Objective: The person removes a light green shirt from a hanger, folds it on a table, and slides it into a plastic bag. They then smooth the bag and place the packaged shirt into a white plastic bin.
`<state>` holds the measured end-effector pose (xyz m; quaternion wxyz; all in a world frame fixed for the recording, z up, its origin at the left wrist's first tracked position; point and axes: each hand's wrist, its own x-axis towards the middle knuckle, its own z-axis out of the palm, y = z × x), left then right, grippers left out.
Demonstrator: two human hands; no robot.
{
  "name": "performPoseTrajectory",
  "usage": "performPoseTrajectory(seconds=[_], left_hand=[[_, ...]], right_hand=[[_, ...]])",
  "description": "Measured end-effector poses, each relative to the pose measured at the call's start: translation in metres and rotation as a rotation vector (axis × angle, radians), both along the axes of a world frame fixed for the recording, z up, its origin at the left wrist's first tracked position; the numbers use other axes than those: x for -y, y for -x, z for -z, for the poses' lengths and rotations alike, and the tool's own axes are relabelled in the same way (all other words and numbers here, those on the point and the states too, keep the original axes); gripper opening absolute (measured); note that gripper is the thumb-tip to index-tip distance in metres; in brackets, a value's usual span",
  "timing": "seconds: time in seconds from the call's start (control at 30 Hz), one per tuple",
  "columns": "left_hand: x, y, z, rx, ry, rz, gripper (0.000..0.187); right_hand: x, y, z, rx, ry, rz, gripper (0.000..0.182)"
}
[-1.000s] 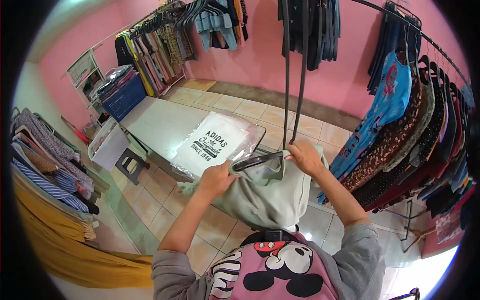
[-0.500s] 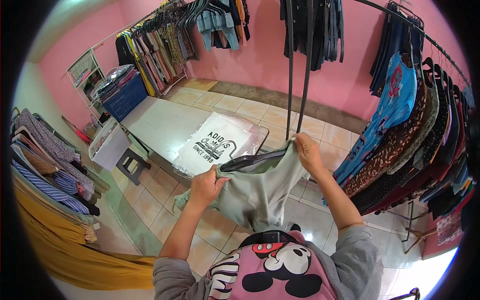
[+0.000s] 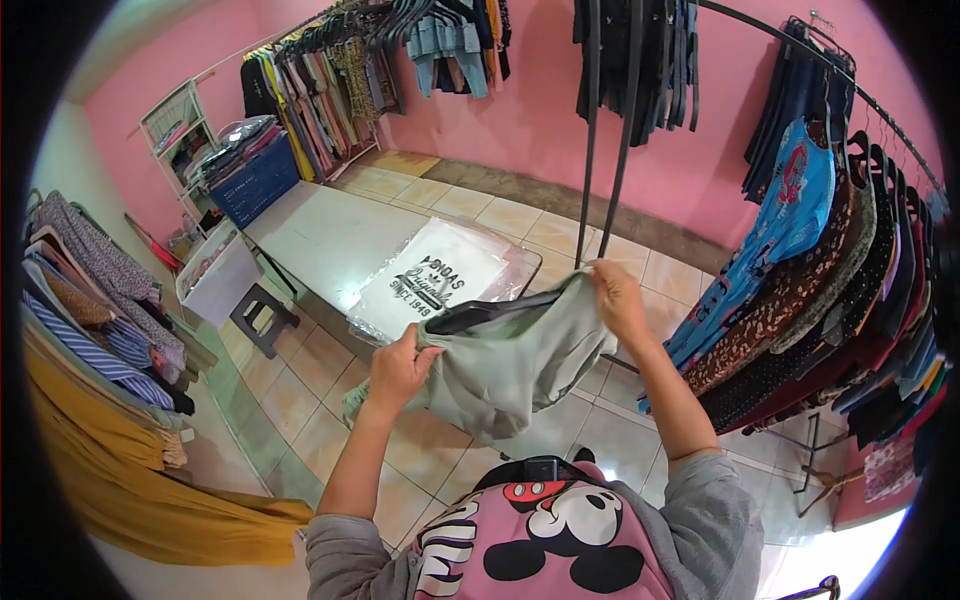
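Note:
A pale green satiny top (image 3: 505,375) hangs between my two hands over the floor in front of me. Inside its neckline sits a dark hanger (image 3: 480,314), partly covered by the cloth and blurred. My left hand (image 3: 400,368) pinches the top at one shoulder, thumb pressed against the fabric. At the opposite shoulder, my right hand (image 3: 617,300) grips the cloth with closed fingers, slightly smeared by motion. Just beyond the top, a white printed shirt (image 3: 432,272) in clear plastic lies on the table (image 3: 325,238).
Racks of clothes stand on both sides; a blue patterned dress (image 3: 795,190) hangs at the right. Black rack posts (image 3: 612,130) rise past my right hand. A blue crate (image 3: 255,185) sits at the table's far end, near a dark stool (image 3: 264,320) and a white bin (image 3: 215,280).
The top has swung and its lower part has lifted and spread. The hanger's hook, visible before, no longer shows clearly. Both hands keep their grip; my left hand has shifted slightly left.

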<state>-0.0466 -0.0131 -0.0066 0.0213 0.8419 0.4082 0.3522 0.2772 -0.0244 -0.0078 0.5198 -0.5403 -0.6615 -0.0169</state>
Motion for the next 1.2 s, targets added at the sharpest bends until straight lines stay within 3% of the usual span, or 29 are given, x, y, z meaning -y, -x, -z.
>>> performPoseTrajectory(seconds=[0.1, 0.17, 0.27, 0.5, 0.77, 0.9, 1.17, 1.2], left_hand=[[0.002, 0.027, 0.010, 0.142, 0.069, -0.005, 0.043], [0.011, 0.041, 0.012, 0.162, 0.075, 0.005, 0.043], [0.014, 0.072, 0.026, 0.175, 0.083, -0.067, 0.039], [0.030, 0.154, 0.044, 0.126, 0.090, -0.390, 0.022], [0.007, 0.205, 0.071, 0.180, 0.067, -0.652, 0.019], [-0.022, 0.235, 0.055, 0.072, 0.067, -0.660, 0.020], [-0.069, 0.342, 0.042, -0.079, 0.120, -0.768, 0.025], [-0.075, 0.350, 0.044, -0.087, 0.131, -0.775, 0.025]], right_hand=[[-0.005, -0.002, 0.002, 0.157, 0.036, -0.047, 0.009], [-0.005, 0.015, 0.009, 0.033, 0.080, -0.185, 0.015], [-0.008, 0.046, 0.011, 0.257, 0.142, -0.268, 0.041], [-0.042, 0.103, 0.018, 0.295, 0.323, -0.345, 0.041], [-0.113, 0.223, 0.031, 0.614, 0.181, -0.594, 0.039], [-0.139, 0.299, 0.037, 0.531, 0.230, -0.691, 0.038], [-0.224, 0.352, 0.039, 0.364, 0.405, -0.787, 0.038], [-0.234, 0.366, 0.043, 0.357, 0.332, -0.814, 0.038]])
